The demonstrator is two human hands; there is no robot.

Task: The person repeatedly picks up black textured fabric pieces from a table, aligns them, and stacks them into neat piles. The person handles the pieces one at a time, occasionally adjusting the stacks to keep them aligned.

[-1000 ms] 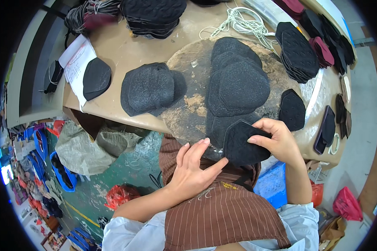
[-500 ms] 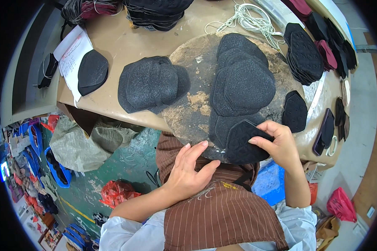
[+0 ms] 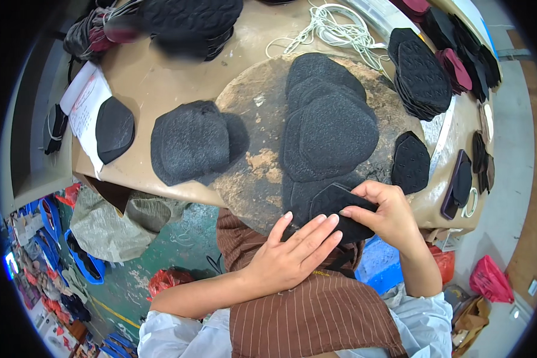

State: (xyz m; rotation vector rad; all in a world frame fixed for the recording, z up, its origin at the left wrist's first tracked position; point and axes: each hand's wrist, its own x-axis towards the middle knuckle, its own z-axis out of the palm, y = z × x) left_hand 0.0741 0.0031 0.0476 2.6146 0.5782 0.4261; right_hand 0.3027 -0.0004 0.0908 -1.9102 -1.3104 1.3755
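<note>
My right hand (image 3: 389,213) pinches the right edge of a black fabric pad (image 3: 333,200) between thumb and fingers. The pad lies at the near edge of a round, worn board (image 3: 250,113), over other dark pieces. Across its lower left part rests my left hand (image 3: 297,250), flat with the fingers stretched out, hiding that corner. Just beyond is an overlapping pile of dark grey pads (image 3: 339,134) with rounded ends. Left of it another grey pile (image 3: 191,143) straddles the board's edge. A single black pad (image 3: 411,162) lies to the right of my right hand.
A tall stack of quilted black pads (image 3: 422,77) stands at the far right. Tangled white cord (image 3: 334,30) lies at the back. A paper sheet (image 3: 89,98) sits under a dark pad (image 3: 114,129) at left. A phone (image 3: 453,185) is near the table's right edge.
My left hand has moved right, from beside the black pad onto it. My right hand keeps its pinch. The view has shifted slightly, and a dark stack at the top left is blurred.
</note>
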